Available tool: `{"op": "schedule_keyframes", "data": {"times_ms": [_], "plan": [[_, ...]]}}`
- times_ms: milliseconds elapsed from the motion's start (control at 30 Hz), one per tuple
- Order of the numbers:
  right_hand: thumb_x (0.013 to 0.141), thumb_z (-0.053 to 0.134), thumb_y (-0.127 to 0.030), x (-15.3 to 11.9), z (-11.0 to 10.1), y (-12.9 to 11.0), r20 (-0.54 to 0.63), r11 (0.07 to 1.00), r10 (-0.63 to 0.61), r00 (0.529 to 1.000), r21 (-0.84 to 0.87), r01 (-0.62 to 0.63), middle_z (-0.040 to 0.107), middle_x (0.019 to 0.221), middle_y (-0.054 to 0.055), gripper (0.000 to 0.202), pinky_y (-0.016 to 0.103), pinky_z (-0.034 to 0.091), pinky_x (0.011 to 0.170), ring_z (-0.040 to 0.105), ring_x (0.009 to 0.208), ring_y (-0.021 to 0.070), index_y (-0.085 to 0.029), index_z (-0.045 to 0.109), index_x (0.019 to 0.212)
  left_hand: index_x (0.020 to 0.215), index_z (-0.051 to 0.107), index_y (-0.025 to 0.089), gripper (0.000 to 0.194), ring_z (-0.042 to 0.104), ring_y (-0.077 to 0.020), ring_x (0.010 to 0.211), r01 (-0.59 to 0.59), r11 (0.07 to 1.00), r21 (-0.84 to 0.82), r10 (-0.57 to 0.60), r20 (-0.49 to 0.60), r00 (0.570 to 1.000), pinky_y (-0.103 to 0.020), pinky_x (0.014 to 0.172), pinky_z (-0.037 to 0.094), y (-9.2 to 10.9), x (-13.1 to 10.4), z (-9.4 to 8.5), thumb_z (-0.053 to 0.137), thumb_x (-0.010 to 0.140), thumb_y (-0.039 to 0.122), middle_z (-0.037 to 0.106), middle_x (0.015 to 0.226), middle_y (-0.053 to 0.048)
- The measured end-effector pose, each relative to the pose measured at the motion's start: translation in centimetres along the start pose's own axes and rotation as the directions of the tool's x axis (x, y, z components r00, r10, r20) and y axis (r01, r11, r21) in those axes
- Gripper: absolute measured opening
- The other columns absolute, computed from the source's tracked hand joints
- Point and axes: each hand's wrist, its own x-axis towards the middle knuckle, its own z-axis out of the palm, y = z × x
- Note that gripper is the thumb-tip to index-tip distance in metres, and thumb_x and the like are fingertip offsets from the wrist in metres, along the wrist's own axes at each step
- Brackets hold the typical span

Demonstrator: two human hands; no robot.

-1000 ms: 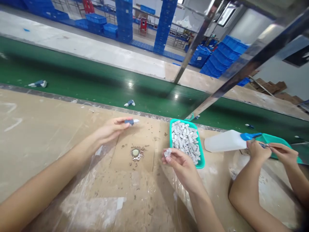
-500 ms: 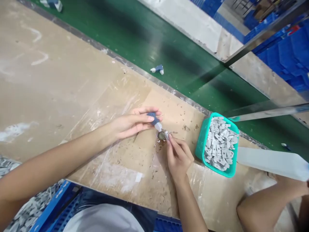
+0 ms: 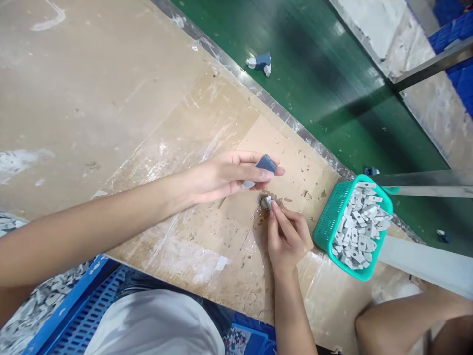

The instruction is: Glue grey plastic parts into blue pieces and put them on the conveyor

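Note:
My left hand (image 3: 240, 175) is closed on a dark blue and white plastic part (image 3: 266, 163), its thumb pressed along the blue body. Below it, my right hand (image 3: 290, 231) pinches a small light-grey plastic piece (image 3: 269, 201). That piece is over a small round metal cap (image 3: 263, 202) lying on the worn tabletop; whether they touch I cannot tell. Wet spots and brown specks surround the cap. To the right of my right hand stands a turquoise basket (image 3: 327, 217) heaped with small grey-white pieces (image 3: 356, 229).
Beyond the table edge runs a green conveyor belt (image 3: 306, 93) carrying several blue-and-white parts, one part (image 3: 261, 63) straight ahead. Another person's arm (image 3: 402, 308) rests at lower right beside a white panel (image 3: 424, 259). A blue crate (image 3: 84, 310) and loose grey pieces lie at lower left.
My left hand has turned the blue-and-white part so its white end now points back toward the palm. My right hand has brought the grey piece over the cap. The view has shifted.

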Motion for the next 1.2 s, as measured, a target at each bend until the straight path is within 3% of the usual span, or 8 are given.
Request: {"op": "schedule_keyframes", "data": {"times_ms": [167,267,367,500,633,867,1200], "plan": [[0.083,0.064,-0.007,-0.2,0.0,0.1,0.0,1.0,0.005,1.0,0.013,-0.005,0.067,0.095,0.004,0.047,0.03,0.056,0.07,0.065,0.08,0.0143,-0.032,0.064,0.122,0.088,0.072,0.011,0.014,0.068,-0.0148,0.084,-0.004,0.976,0.216,0.01,-0.028,1.0,-0.027,0.085,0.051,0.0,0.0,-0.2,0.076,0.075,0.016,0.072,0.087,-0.006],[0.084,0.065,-0.01,-0.2,-0.6,0.1,-0.063,0.998,0.064,0.996,0.027,-0.063,0.068,0.096,0.004,0.042,0.031,0.057,0.072,0.067,0.082,0.0157,-0.033,0.066,0.119,0.089,0.074,0.013,0.023,0.069,-0.0159,0.085,-0.054,0.901,0.431,0.074,-0.028,0.997,-0.028,0.087,0.053,-0.1,-0.1,-0.4,0.082,0.068,0.017,0.074,0.09,-0.005],[0.083,0.066,-0.011,0.1,-1.6,-0.4,-0.127,0.986,0.156,0.98,0.08,-0.147,0.069,0.095,0.004,0.038,0.033,0.057,0.072,0.067,0.083,0.0165,-0.033,0.069,0.114,0.088,0.074,0.014,0.026,0.071,-0.0185,0.087,-0.04,0.855,0.517,0.045,0.004,0.999,-0.03,0.089,0.054,-0.5,-0.4,-0.3,0.084,0.065,0.021,0.075,0.093,-0.006],[0.082,0.066,-0.009,0.8,-3.2,-1.6,-0.168,0.947,0.259,0.951,0.236,-0.216,0.068,0.087,0.002,0.037,0.03,0.053,0.064,0.064,0.076,0.0141,-0.035,0.072,0.108,0.094,0.074,0.014,0.032,0.071,-0.0215,0.091,0.021,0.836,0.548,-0.051,0.039,0.998,-0.031,0.088,0.056,-1.6,-1.0,0.4,0.084,0.066,0.027,0.075,0.097,-0.008],[0.084,0.064,-0.01,1.2,-4.1,-3.0,-0.132,0.924,0.263,0.956,0.32,-0.21,0.066,0.086,0.002,0.034,0.03,0.051,0.06,0.063,0.073,0.014,-0.034,0.073,0.106,0.094,0.074,0.015,0.033,0.072,-0.0207,0.091,0.027,0.845,0.535,-0.085,0.085,0.993,-0.029,0.088,0.057,-2.8,-1.7,1.3,0.084,0.067,0.029,0.075,0.097,-0.008],[0.085,0.062,-0.01,1.5,-4.6,-3.7,-0.016,0.928,0.211,0.977,0.318,-0.195,0.066,0.089,0.002,0.034,0.031,0.054,0.063,0.064,0.078,0.0153,-0.034,0.072,0.107,0.088,0.074,0.014,0.024,0.072,-0.0182,0.087,0.03,0.873,0.488,-0.086,0.092,0.992,-0.025,0.085,0.058,-2.8,-2.2,2.4,0.083,0.066,0.016,0.076,0.09,-0.004],[0.084,0.063,-0.007,1.8,-4.8,-3.7,0.07,0.932,0.18,0.981,0.308,-0.193,0.066,0.093,0.002,0.039,0.03,0.055,0.065,0.064,0.08,0.0147,-0.036,0.07,0.11,0.089,0.075,0.017,0.019,0.072,-0.0161,0.089,0.014,0.874,0.486,-0.079,0.115,0.99,-0.018,0.08,0.058,-2.5,-2.6,2.5,0.08,0.07,0.015,0.076,0.09,-0.001]]}}
